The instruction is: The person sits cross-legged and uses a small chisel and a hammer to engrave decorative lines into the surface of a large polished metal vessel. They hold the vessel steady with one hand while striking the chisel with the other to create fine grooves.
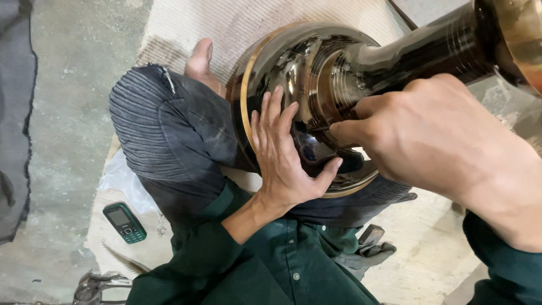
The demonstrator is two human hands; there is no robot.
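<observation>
A large shiny dark metal vessel with a brass-coloured rim lies on its side across my lap, its neck pointing up to the right. My left hand lies flat against its rounded body, fingers spread. My right hand is closed by the vessel's collar, and its fingertips pinch a thin tool pressed to the metal; the tool is mostly hidden.
I sit cross-legged in dark trousers and a green shirt on a pale woven mat, one bare foot showing. A small green phone lies on the mat at the left, beside a clear plastic bag. Concrete floor lies beyond.
</observation>
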